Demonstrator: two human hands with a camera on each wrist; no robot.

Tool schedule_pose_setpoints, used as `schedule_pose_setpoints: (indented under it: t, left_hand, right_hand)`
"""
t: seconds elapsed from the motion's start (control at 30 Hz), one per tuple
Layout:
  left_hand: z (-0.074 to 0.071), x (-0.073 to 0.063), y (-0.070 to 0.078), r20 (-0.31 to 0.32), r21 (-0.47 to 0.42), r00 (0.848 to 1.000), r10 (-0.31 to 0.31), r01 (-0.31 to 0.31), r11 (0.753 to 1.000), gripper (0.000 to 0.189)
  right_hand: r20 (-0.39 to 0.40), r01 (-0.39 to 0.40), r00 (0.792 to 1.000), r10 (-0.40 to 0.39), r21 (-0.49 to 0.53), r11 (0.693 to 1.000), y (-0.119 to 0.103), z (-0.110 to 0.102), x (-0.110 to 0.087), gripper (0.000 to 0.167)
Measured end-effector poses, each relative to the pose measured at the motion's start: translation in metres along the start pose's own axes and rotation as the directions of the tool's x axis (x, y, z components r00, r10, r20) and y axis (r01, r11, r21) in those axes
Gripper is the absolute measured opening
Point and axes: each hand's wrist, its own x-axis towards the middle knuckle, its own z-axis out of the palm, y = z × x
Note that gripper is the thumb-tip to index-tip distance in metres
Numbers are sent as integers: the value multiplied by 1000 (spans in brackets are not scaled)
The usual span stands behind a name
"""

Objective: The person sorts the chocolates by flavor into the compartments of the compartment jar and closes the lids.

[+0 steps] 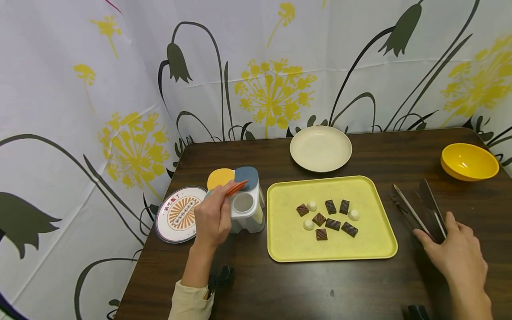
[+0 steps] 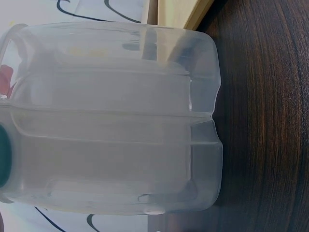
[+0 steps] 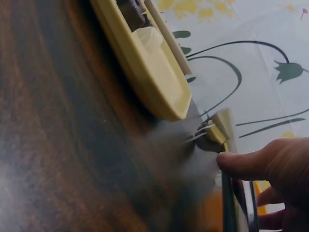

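Observation:
My left hand (image 1: 214, 218) pinches a small orange lid (image 1: 238, 187), which tilts above a white, translucent multi-compartment container. One round opening (image 1: 243, 203) shows uncovered; a yellow lid (image 1: 220, 178) and a blue lid (image 1: 247, 177) cover others. The left wrist view looks onto the container's clear side (image 2: 116, 121), with a teal lid (image 2: 5, 154) at its edge. At the right, my right hand (image 1: 458, 253) grips the near end of tongs (image 1: 436, 218), thumb on one arm and fingers on the other. The tongs' arms are spread, pointing away from me.
A yellow tray (image 1: 288, 240) bears dark and white chocolates (image 1: 333, 224). Behind it stands a cream plate (image 1: 321, 149). A yellow bowl (image 1: 470, 162) is at the far right, and a patterned plate (image 1: 164, 222) lies left of the container. A curtain (image 1: 260, 26) hangs behind the table.

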Motion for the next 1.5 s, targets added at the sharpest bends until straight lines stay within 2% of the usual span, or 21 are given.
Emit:
schedule_pose_setpoints:
  t: [0.07,0.4,0.63,0.8,1.1,1.33,1.5]
  left_hand:
    - [0,0,0,-1,-1,1000,1,-1,1000,39]
    - [1,1,0,0,0,1000,8,-8,1000,38]
    - [1,1,0,-1,-3,1000,6,-6,1000,38]
    - [1,2,0,2,1,1000,3,-3,1000,38]
    - [1,0,1,-6,-3,1000,-8,8,1000,39]
    - [1,-2,1,-20,-9,1000,-10,10,1000,39]
    - [2,-2,0,-21,-13,1000,-15,15,1000,38]
  right_hand:
    - [25,-9,1000,9,1,1000,4,2,2,104]
    - [72,-48,996,47,14,999,9,6,6,102]
    - [57,-61,997,60,17,998,9,2,6,95]
    - [53,-31,998,29,37,999,11,-1,6,91]
    - [-34,58,998,-56,66,996,9,-6,5,81]
    - [-93,162,984,-153,106,981,-4,-3,1,71]
    - [-90,229,971,-220,103,968,-20,2,-3,74]
